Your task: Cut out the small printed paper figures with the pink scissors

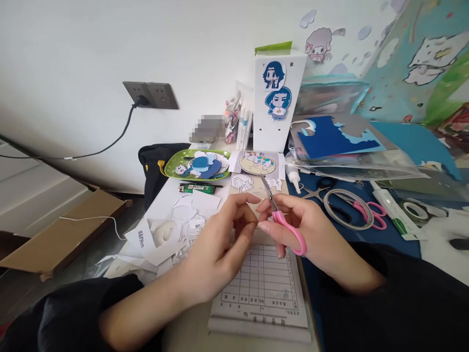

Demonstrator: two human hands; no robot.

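Pink-handled scissors (284,222) are gripped in my right hand (304,220), with their metal blades pointing up and away. My left hand (227,239) is closed, its thumb and fingers curled together just left of the scissors. Whatever those fingertips may pinch is too small or hidden to make out. The fingertips of both hands nearly meet above a printed grid sheet (267,283). Beyond them lie line-drawn cartoon figures on paper (242,182) and a coloured cartoon print (258,164).
Paper scraps (164,234) pile up at left, near a green lighter (198,188). Behind is a green tray (172,164) with blue cutouts. At right are a tape roll (348,227), a second pink pair of scissors (379,215), a glue tube (397,212) and blue sheets (340,139).
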